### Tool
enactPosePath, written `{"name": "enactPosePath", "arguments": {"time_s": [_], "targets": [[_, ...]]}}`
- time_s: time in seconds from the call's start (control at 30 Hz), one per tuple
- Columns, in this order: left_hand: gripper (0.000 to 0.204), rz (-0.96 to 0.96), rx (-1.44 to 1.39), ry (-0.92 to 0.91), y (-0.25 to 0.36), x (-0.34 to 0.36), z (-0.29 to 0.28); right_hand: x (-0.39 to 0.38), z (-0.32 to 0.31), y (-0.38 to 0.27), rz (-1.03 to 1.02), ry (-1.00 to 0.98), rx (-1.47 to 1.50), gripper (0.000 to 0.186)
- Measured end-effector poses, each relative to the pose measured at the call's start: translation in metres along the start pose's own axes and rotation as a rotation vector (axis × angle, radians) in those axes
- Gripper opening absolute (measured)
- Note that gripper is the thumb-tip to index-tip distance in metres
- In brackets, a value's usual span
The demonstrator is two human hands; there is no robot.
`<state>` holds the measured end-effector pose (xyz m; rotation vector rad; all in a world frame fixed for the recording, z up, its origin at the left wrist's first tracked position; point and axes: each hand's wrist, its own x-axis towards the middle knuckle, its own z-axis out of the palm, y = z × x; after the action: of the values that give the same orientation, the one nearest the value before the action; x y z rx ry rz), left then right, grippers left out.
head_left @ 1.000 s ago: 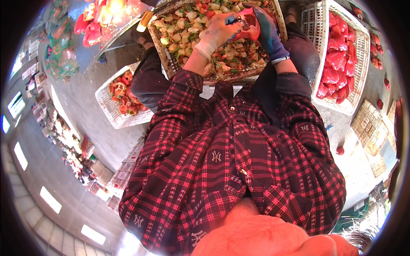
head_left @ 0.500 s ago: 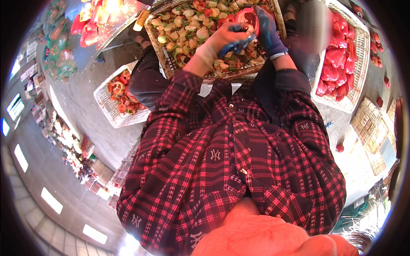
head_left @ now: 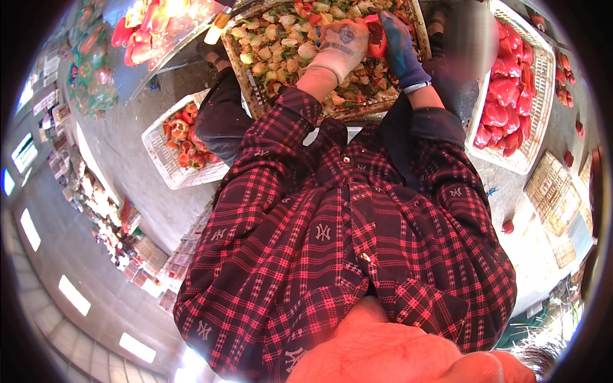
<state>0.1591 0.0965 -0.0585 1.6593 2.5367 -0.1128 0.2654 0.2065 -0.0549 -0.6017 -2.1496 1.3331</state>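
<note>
My right hand (head_left: pixel 399 48), in a blue glove, grips a red pepper (head_left: pixel 377 38) whose hollow inside shows, over a shallow, stained tray (head_left: pixel 361 113). Against the pepper's left side is my left hand (head_left: pixel 341 48), in a glove with a white back; its fingers curl away from view, and what they hold is hidden. The tray carries a thick layer of pale cores, seeds and scraps (head_left: pixel 268 57) in green and red.
White crates hold cored-looking peppers (head_left: pixel 182 137) at left and glossy red peppers (head_left: pixel 504 89) at right. A metal sheet with peppers (head_left: pixel 140 35) and a wooden-handled tool (head_left: pixel 219 27) lie upper left. My legs flank the tray; stray peppers (head_left: pixel 568 156) lie on the floor.
My left hand has rolled over, showing the glove's white back where blue fingers showed half a second ago. My right hand stays around the pepper.
</note>
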Motion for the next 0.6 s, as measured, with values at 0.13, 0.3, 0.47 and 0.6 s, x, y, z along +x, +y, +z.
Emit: {"name": "enactPosePath", "arguments": {"time_s": [0.13, 0.3, 0.47, 0.6], "targets": [[0.028, -0.01, -0.367, 0.141, -0.012, 0.006, 0.019, 0.001, -0.006, 0.01, -0.001, 0.008, -0.05, 0.04], [0.035, -0.445, -1.768, -0.106, -0.045, -0.014, -0.003, 0.005, -0.004, -0.023, 0.373, 0.02, 0.648, 0.041], [0.055, -0.101, -1.077, 0.356, -0.068, -0.043, 0.002, 0.011, -0.007, -0.01, 0.546, -0.037, 0.972, 0.037], [0.068, 0.104, -0.84, 0.231, -0.074, -0.028, -0.008, -0.005, -0.004, 0.05, 0.196, -0.077, 0.7, 0.037]]}}
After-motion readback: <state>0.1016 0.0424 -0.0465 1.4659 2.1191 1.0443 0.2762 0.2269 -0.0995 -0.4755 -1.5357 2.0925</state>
